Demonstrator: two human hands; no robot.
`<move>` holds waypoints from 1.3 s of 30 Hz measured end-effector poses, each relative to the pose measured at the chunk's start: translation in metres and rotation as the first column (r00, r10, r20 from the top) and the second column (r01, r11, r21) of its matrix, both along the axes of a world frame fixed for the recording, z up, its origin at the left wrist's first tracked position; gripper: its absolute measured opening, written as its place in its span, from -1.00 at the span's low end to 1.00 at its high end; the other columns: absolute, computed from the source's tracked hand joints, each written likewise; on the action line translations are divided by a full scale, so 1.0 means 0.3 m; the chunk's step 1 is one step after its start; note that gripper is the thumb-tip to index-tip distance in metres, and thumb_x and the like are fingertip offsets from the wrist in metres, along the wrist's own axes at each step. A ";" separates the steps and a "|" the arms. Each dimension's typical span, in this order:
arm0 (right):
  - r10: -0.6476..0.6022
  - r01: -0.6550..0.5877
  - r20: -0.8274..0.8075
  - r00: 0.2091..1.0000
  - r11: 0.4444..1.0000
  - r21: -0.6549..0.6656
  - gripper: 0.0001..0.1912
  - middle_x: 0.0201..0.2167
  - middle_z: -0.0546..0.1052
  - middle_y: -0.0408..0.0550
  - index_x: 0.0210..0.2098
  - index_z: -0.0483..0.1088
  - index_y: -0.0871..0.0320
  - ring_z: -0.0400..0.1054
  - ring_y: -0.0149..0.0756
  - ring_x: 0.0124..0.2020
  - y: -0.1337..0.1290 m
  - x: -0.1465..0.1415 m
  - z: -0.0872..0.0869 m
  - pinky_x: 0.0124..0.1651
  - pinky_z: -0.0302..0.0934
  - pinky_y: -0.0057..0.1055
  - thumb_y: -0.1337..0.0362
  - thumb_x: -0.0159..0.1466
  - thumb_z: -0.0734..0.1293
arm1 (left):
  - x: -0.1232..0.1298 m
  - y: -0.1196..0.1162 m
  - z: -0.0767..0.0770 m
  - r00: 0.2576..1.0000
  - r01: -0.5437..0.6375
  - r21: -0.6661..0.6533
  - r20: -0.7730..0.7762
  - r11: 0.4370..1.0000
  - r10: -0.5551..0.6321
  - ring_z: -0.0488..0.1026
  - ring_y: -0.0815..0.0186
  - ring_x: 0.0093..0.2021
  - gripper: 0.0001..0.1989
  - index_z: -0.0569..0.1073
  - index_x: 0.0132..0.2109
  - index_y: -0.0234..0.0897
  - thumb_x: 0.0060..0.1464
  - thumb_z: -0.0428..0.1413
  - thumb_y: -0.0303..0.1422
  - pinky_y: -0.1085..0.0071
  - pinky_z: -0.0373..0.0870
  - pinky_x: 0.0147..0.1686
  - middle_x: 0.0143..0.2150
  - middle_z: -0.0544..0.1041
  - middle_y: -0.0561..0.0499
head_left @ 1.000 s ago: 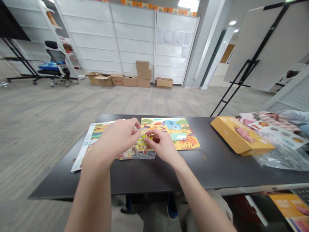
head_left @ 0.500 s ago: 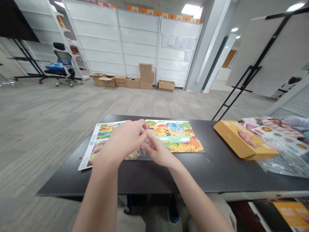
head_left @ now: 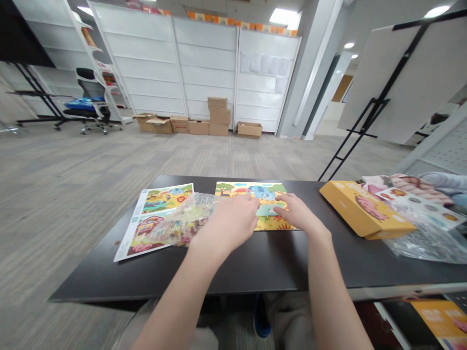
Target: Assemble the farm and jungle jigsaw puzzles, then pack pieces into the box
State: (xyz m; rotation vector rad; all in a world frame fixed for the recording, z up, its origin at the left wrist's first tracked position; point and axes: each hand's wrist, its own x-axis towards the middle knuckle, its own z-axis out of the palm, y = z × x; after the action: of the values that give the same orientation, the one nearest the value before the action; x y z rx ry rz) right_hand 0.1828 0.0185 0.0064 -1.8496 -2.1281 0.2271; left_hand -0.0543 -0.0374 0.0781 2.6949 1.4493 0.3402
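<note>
A bright picture board (head_left: 268, 223) with a blue elephant and a green strip lies on the dark table. My left hand (head_left: 233, 218) is over its left part, fingers bent and pressed together; whatever they hold, if anything, is hidden. On the board's right part is my right hand (head_left: 301, 214), thumb and forefinger apart, with nothing visible between them. To the left, a clear plastic bag (head_left: 182, 221) of small colourful pieces lies partly on a printed picture sheet (head_left: 133, 238) showing a savanna scene and a farm scene. My left forearm passes beside the bag.
A yellow box (head_left: 365, 209) sits at the table's right, beside crumpled clear plastic (head_left: 426, 248), a sheet with round pictures (head_left: 419, 206) and folded cloth (head_left: 412, 184). The dark table's (head_left: 153, 279) front edge is close to my legs. A whiteboard stand (head_left: 368, 116) rises beyond.
My hands, together over the bag before, have moved right onto the picture board and apart from each other. The bag now lies uncovered on the printed sheet.
</note>
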 end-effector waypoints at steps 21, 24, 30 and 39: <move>-0.003 0.001 -0.008 1.000 0.964 -0.265 -0.51 0.00 0.56 0.14 0.02 0.50 0.19 0.44 -0.04 0.00 -0.010 0.061 -0.017 -0.05 0.26 -0.34 0.25 0.09 0.49 | 0.019 0.194 -0.180 0.966 -0.131 -0.172 -0.242 0.976 0.087 0.56 0.01 -0.01 -0.72 0.50 -0.03 -0.35 0.08 0.14 -0.49 0.21 0.44 -0.01 -0.06 0.61 -0.29; -0.061 0.051 -0.020 0.998 0.950 -0.309 -0.52 -0.07 0.58 0.12 -0.06 0.52 0.19 0.46 -0.08 -0.10 -0.023 0.092 -0.008 -0.17 0.26 -0.37 0.24 0.02 0.53 | 0.018 0.196 -0.191 0.972 -0.101 -0.185 -0.227 0.978 0.057 0.55 0.03 0.02 -0.68 0.50 0.02 -0.33 0.08 0.13 -0.48 0.23 0.43 0.00 -0.02 0.61 -0.25; -0.167 0.128 -0.164 0.972 0.967 -0.222 -0.82 -0.24 0.60 0.06 -0.26 0.49 0.19 0.47 -0.20 -0.23 -0.045 0.175 0.008 -0.20 0.28 -0.37 0.32 0.11 0.43 | 0.029 0.183 -0.198 0.992 -0.035 -0.237 -0.129 0.971 0.004 0.54 0.09 0.03 -0.69 0.50 0.01 -0.29 0.08 0.16 -0.45 0.30 0.43 0.00 0.01 0.59 -0.21; -0.002 -0.239 -0.593 0.805 0.914 -0.328 -0.67 -0.41 0.56 -0.09 -0.31 0.48 0.19 0.46 -0.26 -0.35 -0.077 0.115 0.050 -0.28 0.35 -0.37 0.14 0.00 0.53 | 0.044 0.165 -0.204 0.997 0.050 -0.227 -0.040 0.973 -0.060 0.51 0.08 0.05 -0.66 0.50 0.03 -0.28 0.08 0.16 -0.43 0.28 0.38 0.06 0.01 0.59 -0.20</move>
State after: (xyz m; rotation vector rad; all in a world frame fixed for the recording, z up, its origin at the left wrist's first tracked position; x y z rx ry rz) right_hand 0.2173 -0.0045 0.0215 -1.5315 -1.8297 1.1705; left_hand -0.0409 0.0121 0.0170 2.5691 1.3306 0.1022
